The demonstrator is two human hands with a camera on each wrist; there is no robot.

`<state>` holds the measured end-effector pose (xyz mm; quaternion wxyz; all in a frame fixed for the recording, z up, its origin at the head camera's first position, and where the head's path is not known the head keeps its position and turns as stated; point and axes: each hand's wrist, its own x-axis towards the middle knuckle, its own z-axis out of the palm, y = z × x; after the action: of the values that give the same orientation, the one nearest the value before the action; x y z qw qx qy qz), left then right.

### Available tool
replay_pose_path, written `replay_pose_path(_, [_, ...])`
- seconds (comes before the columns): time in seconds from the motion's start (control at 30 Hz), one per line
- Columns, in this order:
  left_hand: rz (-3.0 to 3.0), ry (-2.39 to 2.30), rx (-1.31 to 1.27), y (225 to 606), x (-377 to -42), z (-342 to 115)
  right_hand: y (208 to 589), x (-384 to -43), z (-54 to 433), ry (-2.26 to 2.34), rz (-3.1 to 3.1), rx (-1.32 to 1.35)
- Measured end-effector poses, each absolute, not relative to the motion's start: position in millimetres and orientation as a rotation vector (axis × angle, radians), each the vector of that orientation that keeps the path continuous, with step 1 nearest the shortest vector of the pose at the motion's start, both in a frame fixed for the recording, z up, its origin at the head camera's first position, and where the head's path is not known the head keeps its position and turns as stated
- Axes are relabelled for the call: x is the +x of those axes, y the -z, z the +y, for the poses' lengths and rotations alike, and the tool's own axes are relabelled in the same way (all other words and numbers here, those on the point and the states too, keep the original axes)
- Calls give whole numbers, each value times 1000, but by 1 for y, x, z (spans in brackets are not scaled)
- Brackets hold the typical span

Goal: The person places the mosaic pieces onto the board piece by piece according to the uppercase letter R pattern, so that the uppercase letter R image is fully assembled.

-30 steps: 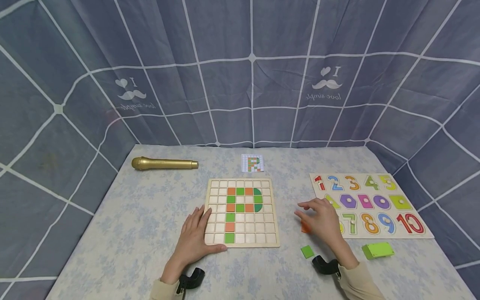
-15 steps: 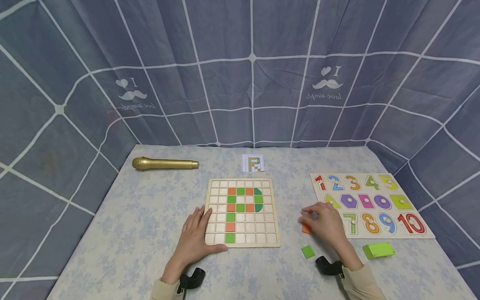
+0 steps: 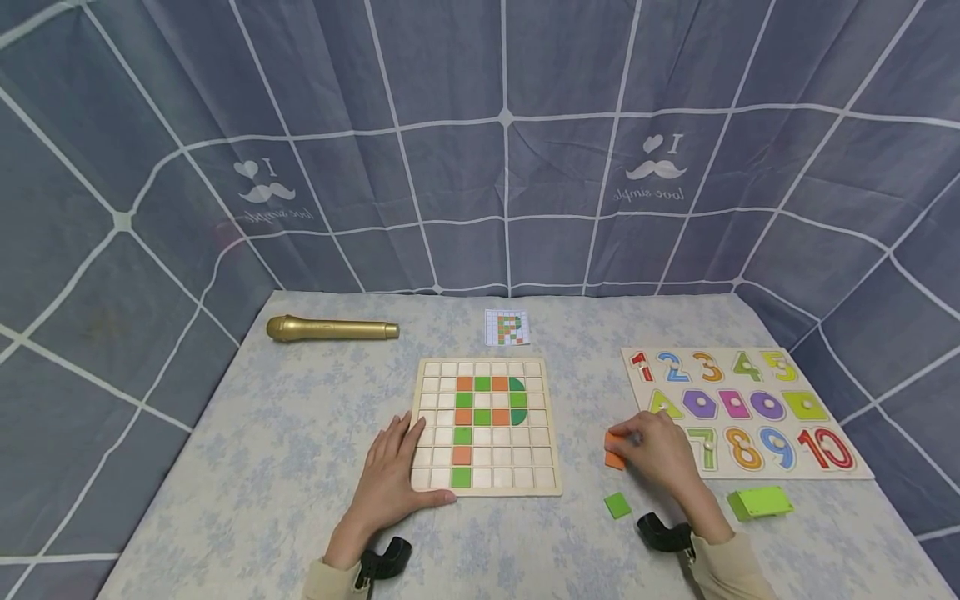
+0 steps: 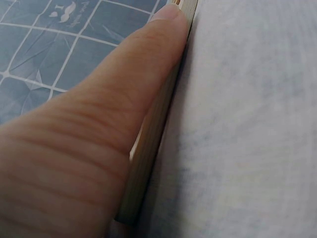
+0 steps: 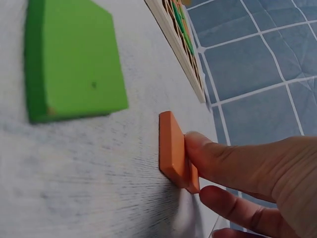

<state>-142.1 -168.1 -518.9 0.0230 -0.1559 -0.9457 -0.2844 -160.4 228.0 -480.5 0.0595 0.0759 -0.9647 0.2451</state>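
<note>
My left hand (image 3: 393,467) lies spread at the front left corner of the wooden grid board (image 3: 555,450), fingers straight along its left edge. In the left wrist view, the thumb (image 4: 129,69) lies along the board's side (image 4: 148,168). Orange and green tiles sit in the board's cells, with two rounded green pieces on the right. Beyond the board's right side, my right hand (image 3: 660,450) pinches an orange tile (image 3: 612,441) at the table. Another orange tile (image 5: 172,148) lies right against it. A loose green tile (image 3: 618,505) is nearer the front.
A pattern card (image 3: 507,327) lies behind the board. A gold microphone (image 3: 333,328) is at the back left. On the right are a number puzzle board (image 3: 817,417) and a light green block (image 3: 760,503). A grey-blue curtain (image 3: 450,167) hangs behind the table.
My right hand has moved slightly right and down, its thumb and finger closing on an orange tile. More of the orange tiles shows now. My left hand has stayed in place.
</note>
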Motion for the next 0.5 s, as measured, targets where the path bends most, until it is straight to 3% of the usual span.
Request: replay_pose_path(0.5, [-2923, 873, -485, 519, -142, -168, 479, -165, 226, -823, -2961, 228])
